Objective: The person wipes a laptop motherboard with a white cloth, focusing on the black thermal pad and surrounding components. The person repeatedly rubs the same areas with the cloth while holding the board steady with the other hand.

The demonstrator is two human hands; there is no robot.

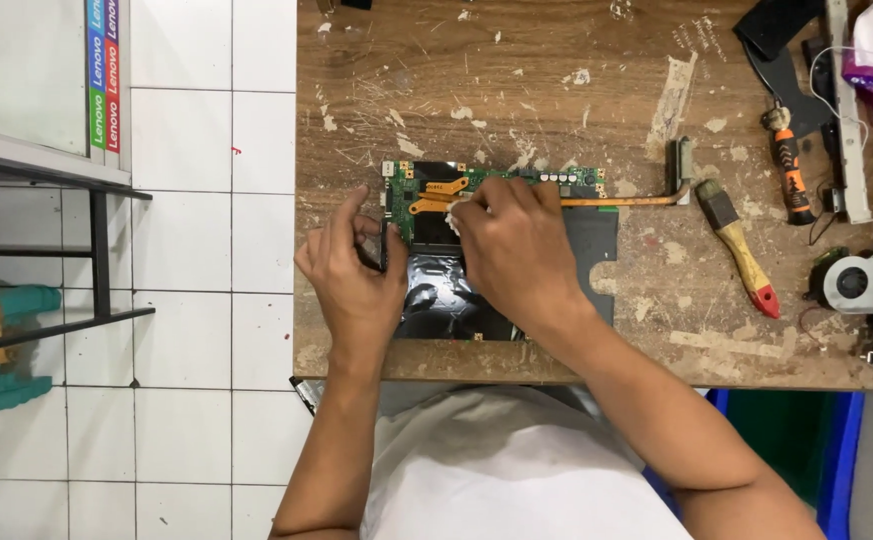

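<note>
A green laptop circuit board [427,215] with a black foil sheet over its lower part lies on the worn wooden table [517,90]. A copper heat pipe [637,200] runs from it to the right. My left hand [352,275] holds the board's left edge, fingers curled on it. My right hand [512,250] presses a small white wad [457,208] onto the board's upper middle.
A small brush [742,250] with a yellow and red handle lies right of the board. An orange-handled screwdriver [789,175], a round cooling fan [852,283] and dark laptop parts crowd the right edge. White floor tiles and a metal rack [97,250] are at left.
</note>
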